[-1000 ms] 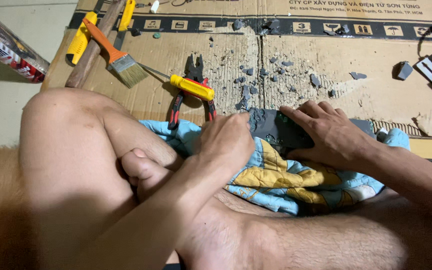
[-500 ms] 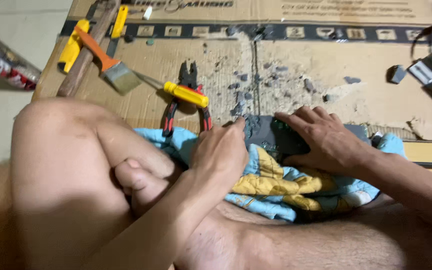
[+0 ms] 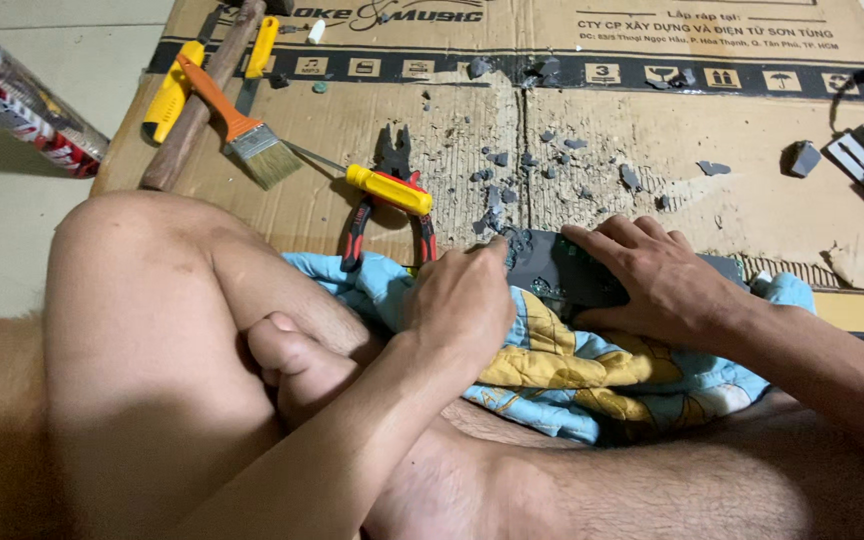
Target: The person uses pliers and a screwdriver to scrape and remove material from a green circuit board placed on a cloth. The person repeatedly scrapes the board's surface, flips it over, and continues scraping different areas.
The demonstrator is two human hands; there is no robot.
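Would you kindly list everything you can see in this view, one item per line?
Dark slab: one, grey-black, on the cloth under both hands.
Cloth: one, blue and yellow, across the lap.
Pliers: one, red-and-black handles, on the cardboard.
Screwdriver: one, yellow handle, lying over the pliers.
Paintbrush: one, orange handle, upper left.
Hammer: one, wooden handle, beside the paintbrush.
Grey chips: many, scattered on the cardboard.
Cardboard: one, brown, flattened on the floor.
Can: one, red and white, far left.
Left hand: on the slab's left end.
Right hand: flat on the slab.
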